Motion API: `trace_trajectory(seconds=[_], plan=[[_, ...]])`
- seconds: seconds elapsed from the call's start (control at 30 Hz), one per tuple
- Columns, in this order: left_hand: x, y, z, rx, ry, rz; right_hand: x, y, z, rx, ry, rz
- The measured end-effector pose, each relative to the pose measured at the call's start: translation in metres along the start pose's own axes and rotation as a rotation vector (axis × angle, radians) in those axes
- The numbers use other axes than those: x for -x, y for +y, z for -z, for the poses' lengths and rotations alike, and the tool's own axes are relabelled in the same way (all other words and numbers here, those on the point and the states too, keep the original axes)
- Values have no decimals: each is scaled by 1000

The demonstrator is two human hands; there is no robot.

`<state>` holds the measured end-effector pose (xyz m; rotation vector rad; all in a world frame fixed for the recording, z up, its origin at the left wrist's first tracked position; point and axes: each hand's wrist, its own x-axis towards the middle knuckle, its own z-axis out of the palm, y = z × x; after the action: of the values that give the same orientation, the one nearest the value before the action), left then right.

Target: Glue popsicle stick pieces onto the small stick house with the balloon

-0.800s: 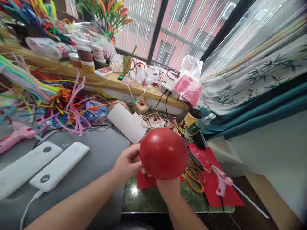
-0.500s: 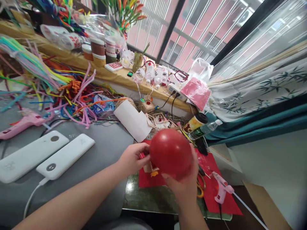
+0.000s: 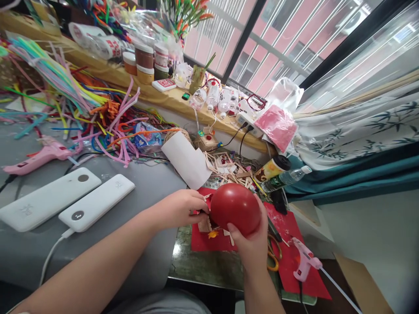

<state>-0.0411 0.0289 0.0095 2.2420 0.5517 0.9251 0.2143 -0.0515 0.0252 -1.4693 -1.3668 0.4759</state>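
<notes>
A glossy, round red balloon (image 3: 235, 208) is in my right hand (image 3: 253, 244), whose thumb lies across its lower front while the fingers curve round its right side. At the balloon's left edge, my left hand (image 3: 183, 207) has its thumb and fingers pinched together; what they hold there is hidden. Just below those fingertips is a small wooden craft piece (image 3: 204, 224), partly covered by the balloon. Close by lies a little orange-yellow cutout (image 3: 213, 234) on a red sheet (image 3: 203, 244).
On the right red sheet are a pink glue gun (image 3: 304, 259) and scissors (image 3: 273, 257). Behind the balloon stand a bottle (image 3: 286, 178) and a patterned cup (image 3: 271, 169). Two white power banks (image 3: 98, 198), another pink glue gun (image 3: 41, 157) and pipe cleaners (image 3: 59, 78) lie left.
The balloon has turned and sits slightly further right and lower in the view. My left hand has shifted slightly, its fingers still by the balloon's left edge. More of the wooden piece shows.
</notes>
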Motion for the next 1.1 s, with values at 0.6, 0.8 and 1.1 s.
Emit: trace_trajectory(seconds=[0.6,0.8,1.1], plan=[[2,-4,-16,-103,176,-46,4,-11,-8,38,32,45],[1,8,-19,-134,329,-242,5,-34,9,641,49,872],[1,17,-22,-5,508,-62,-23,-93,-4,900,-354,1094]])
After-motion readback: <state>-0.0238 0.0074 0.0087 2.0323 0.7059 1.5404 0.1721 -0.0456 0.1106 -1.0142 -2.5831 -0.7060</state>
